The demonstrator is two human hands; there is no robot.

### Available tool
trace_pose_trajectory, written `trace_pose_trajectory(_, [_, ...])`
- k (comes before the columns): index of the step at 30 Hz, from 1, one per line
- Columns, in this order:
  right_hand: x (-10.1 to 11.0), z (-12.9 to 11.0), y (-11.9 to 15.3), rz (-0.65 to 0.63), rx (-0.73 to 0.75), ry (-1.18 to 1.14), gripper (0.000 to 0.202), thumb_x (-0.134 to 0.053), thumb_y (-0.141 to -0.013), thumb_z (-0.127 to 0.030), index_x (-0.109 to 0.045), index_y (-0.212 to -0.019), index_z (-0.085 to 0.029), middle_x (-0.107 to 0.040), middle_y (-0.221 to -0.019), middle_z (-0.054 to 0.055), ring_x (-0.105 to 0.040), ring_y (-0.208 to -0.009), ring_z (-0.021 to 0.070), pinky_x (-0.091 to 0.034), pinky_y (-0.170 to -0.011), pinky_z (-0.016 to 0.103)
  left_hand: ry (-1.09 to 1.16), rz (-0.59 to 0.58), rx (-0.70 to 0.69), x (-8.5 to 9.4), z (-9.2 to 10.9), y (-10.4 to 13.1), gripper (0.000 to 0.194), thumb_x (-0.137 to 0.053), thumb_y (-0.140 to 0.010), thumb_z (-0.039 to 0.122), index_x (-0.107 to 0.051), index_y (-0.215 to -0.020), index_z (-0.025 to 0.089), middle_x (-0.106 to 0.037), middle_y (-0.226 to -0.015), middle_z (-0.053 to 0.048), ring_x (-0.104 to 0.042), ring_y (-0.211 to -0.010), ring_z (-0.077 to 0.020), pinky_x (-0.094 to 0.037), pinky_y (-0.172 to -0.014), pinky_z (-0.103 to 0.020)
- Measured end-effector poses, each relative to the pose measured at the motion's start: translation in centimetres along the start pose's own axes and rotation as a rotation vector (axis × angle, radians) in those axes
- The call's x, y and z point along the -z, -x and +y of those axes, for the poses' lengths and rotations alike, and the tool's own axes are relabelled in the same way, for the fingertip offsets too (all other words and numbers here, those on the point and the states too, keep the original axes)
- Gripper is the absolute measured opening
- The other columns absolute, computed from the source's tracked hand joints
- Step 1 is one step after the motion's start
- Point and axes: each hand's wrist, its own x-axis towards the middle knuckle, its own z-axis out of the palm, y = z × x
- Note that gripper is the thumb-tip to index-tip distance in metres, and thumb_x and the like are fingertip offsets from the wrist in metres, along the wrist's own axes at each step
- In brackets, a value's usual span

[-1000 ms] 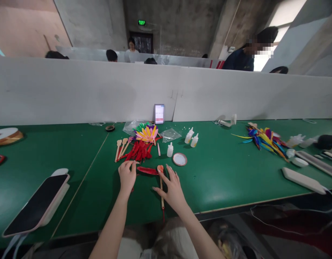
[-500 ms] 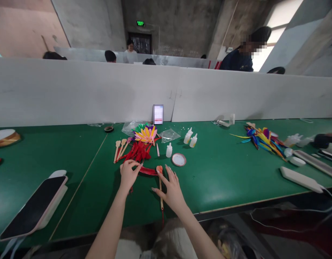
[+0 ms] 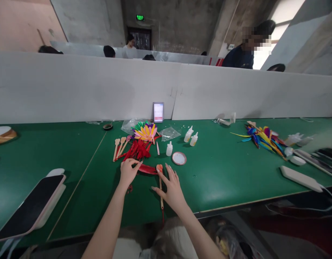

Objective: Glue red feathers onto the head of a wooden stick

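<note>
My left hand (image 3: pixel 129 173) pinches the left end of a red feather (image 3: pixel 148 169) above the green table. The feather's right end meets the orange-red head of a wooden stick (image 3: pixel 161 185), which lies with its handle toward me and a red cord at its lower end. Spread over the stick, my right hand (image 3: pixel 170 187) has a fingertip on the stick's head and its thumb near the handle. Beyond my left hand lie a pile of red feathers (image 3: pixel 139 149) and several wooden sticks (image 3: pixel 116 149). A round white lid (image 3: pixel 179 158) sits beyond my right hand.
Small white bottles (image 3: pixel 169 149), colourful feathers (image 3: pixel 146 132), a clear bag (image 3: pixel 170 133) and a tape roll (image 3: pixel 108 127) lie farther back. A phone (image 3: pixel 158 112) leans on the white partition (image 3: pixel 101 86). A black-topped device (image 3: pixel 31 207) is at left. People are beyond the partition.
The view has shifted slightly. Both hands keep nearly the same pose around the feather and stick. Beyond the partition, the person at right has moved a little.
</note>
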Motion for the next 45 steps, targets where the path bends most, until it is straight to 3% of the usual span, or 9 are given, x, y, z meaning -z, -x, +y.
trace_pose_trajectory(9, [-0.1, 0.0, 0.0, 0.006, -0.004, 0.003, 0.065, -0.058, -0.078, -0.047, -0.037, -0.136, -0.027, -0.024, -0.147, 0.011, -0.026, -0.133, 0.0302, -0.027, -0.104, 0.051, 0.022, -0.017, 0.025, 0.2, 0.2, 0.1, 0.026, -0.055, -0.074, 0.044, -0.065, -0.064, 0.022, -0.068, -0.076, -0.004, -0.061, -0.082, -0.0215, -0.037, -0.083, -0.038])
trace_pose_trajectory(15, [-0.1, 0.0, 0.0, 0.005, -0.005, -0.006, 0.061, -0.058, -0.079, -0.046, -0.041, -0.134, -0.026, -0.023, -0.148, 0.011, -0.025, -0.133, 0.0310, -0.026, -0.105, 0.050, -0.018, -0.004, 0.018, 0.1, 0.0, 0.5, 0.036, -0.047, -0.078, 0.050, -0.067, -0.069, 0.021, -0.067, -0.077, -0.006, -0.061, -0.083, -0.0235, -0.037, -0.084, -0.039])
trace_pose_trajectory(22, [-0.1, -0.1, 0.0, 0.002, -0.002, -0.012, 0.059, -0.058, -0.079, -0.046, -0.043, -0.133, -0.026, -0.020, -0.149, 0.011, -0.025, -0.133, 0.0311, -0.026, -0.105, 0.051, 0.058, -0.023, 0.071, 1.1, 0.5, 0.6, 0.044, -0.031, -0.085, 0.040, -0.069, -0.073, 0.022, -0.069, -0.080, -0.006, -0.061, -0.089, -0.0245, -0.036, -0.083, -0.039])
trace_pose_trajectory(27, [-0.1, -0.1, 0.0, 0.009, -0.005, -0.012, 0.058, -0.058, -0.079, -0.046, -0.045, -0.132, -0.025, -0.021, -0.148, 0.011, -0.025, -0.133, 0.0312, -0.026, -0.105, 0.050, 0.073, 0.011, 0.091, 1.4, 0.7, 0.6, 0.048, -0.029, -0.086, 0.043, -0.069, -0.071, 0.020, -0.069, -0.078, -0.007, -0.061, -0.086, -0.0252, -0.037, -0.081, -0.039])
trace_pose_trajectory(38, [-0.2, 0.0, 0.0, 0.018, 0.011, -0.009, 0.058, -0.059, -0.079, -0.044, -0.046, -0.131, -0.023, -0.023, -0.147, 0.015, -0.026, -0.133, 0.0323, -0.027, -0.104, 0.052, -0.010, -0.029, 0.034, 0.5, 0.1, 0.6, 0.030, -0.056, -0.075, 0.045, -0.068, -0.069, 0.019, -0.066, -0.080, -0.006, -0.059, -0.084, -0.0219, -0.035, -0.084, -0.038])
trace_pose_trajectory(45, [0.0, -0.1, 0.0, -0.002, 0.008, -0.007, 0.060, -0.059, -0.079, -0.044, -0.042, -0.133, -0.025, -0.022, -0.147, 0.014, -0.023, -0.134, 0.0316, -0.026, -0.104, 0.053, 0.029, -0.054, 0.007, 0.1, 0.0, -0.1, 0.027, -0.058, -0.074, 0.043, -0.069, -0.070, 0.019, -0.065, -0.080, -0.006, -0.060, -0.086, -0.0222, -0.034, -0.086, -0.039])
